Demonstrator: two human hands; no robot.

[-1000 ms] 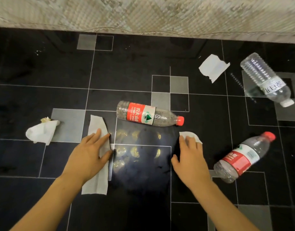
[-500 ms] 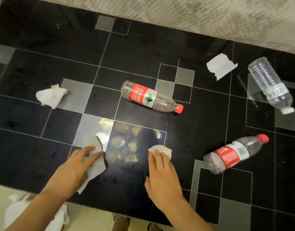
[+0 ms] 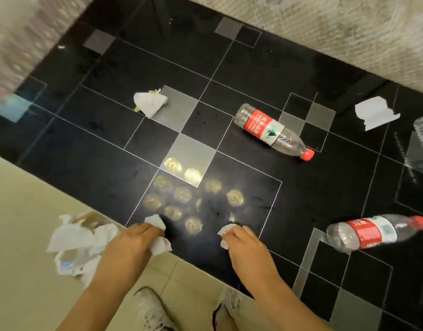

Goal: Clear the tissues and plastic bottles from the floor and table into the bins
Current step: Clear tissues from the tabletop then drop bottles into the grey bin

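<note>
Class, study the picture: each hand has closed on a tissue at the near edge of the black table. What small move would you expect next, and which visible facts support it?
Probably lifting both hands off the table toward the tissue-filled container on the floor at the left. The left hand and right hand each already grip a crumpled tissue, left and right, so neither can pick up more.
</note>
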